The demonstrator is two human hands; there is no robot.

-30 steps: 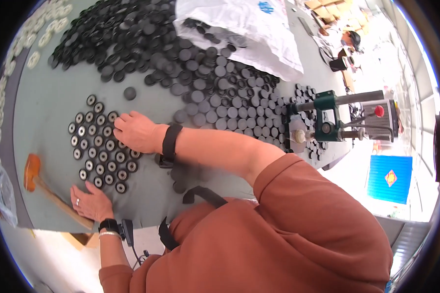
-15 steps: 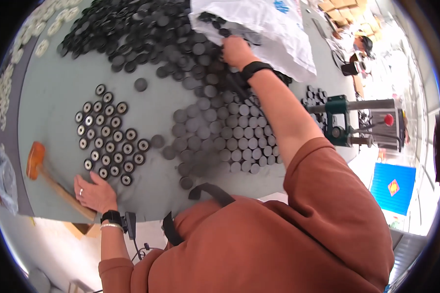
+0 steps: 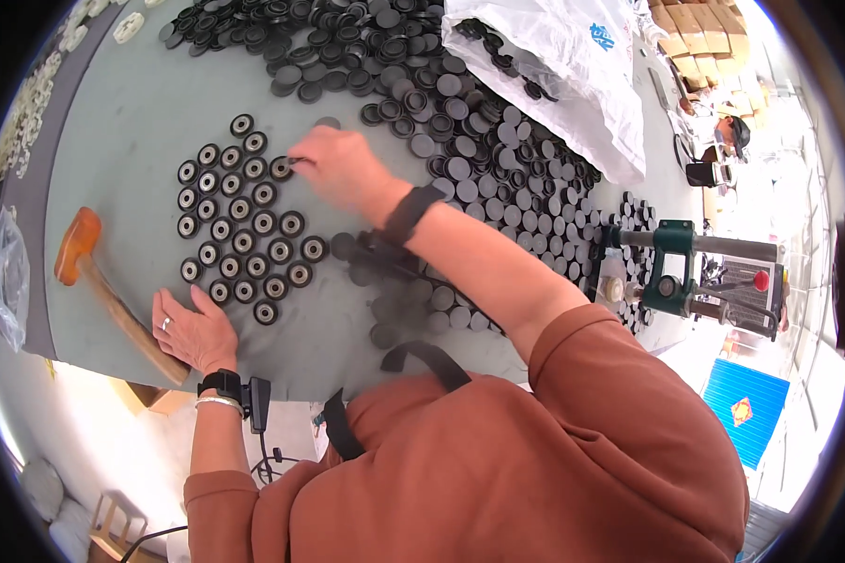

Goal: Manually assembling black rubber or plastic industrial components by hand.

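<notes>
Several small black wheels (image 3: 243, 241) with metal bearing centres lie flat in a loose cluster on the grey table. My right hand (image 3: 340, 171) is over the right edge of this cluster, thumb and fingers pinched at a wheel (image 3: 282, 168). A dark edge shows at the fingertips, but what they hold is too small to make out. Just beyond that hand lies a single grey-black cap (image 3: 328, 123), partly covered. My left hand (image 3: 195, 330) rests on the table below the wheels, fingers apart, holding nothing. Beside it lies a mallet (image 3: 84, 246) with an orange head and wooden handle.
A heap of black round caps (image 3: 347, 42) spreads across the far side. More caps (image 3: 526, 220) stand in rows on the right. A white sack (image 3: 563, 80) lies beyond them. At the right stands a green hand press (image 3: 671, 266). Farther off is another person (image 3: 728, 141).
My right hand has come from the caps by the white sack leftward to the wheels. The view has shifted somewhat. My left hand stays resting near the mallet handle.
</notes>
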